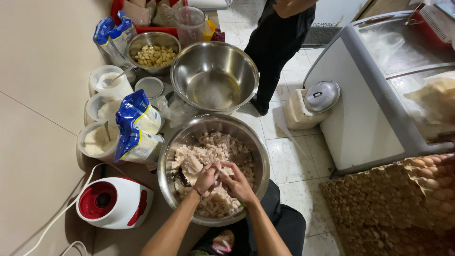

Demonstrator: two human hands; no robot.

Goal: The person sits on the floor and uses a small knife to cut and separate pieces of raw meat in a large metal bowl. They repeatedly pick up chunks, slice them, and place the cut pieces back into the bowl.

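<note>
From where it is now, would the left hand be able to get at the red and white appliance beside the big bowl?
Probably yes. The left hand is in the meat-filled steel bowl with the right hand. The red and white appliance sits just left of that bowl, with nothing standing between them, though the hand is busy with a piece of meat.

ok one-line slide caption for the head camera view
Both bare hands, left hand and right hand, work pale shredded meat in a large steel bowl, beside an empty steel bowl.

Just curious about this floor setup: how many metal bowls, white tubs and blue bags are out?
Metal bowls: 3 – meat bowl under both hands, empty bowl, small bowl
White tubs: 3
Blue bags: 4
Total: 10
</note>
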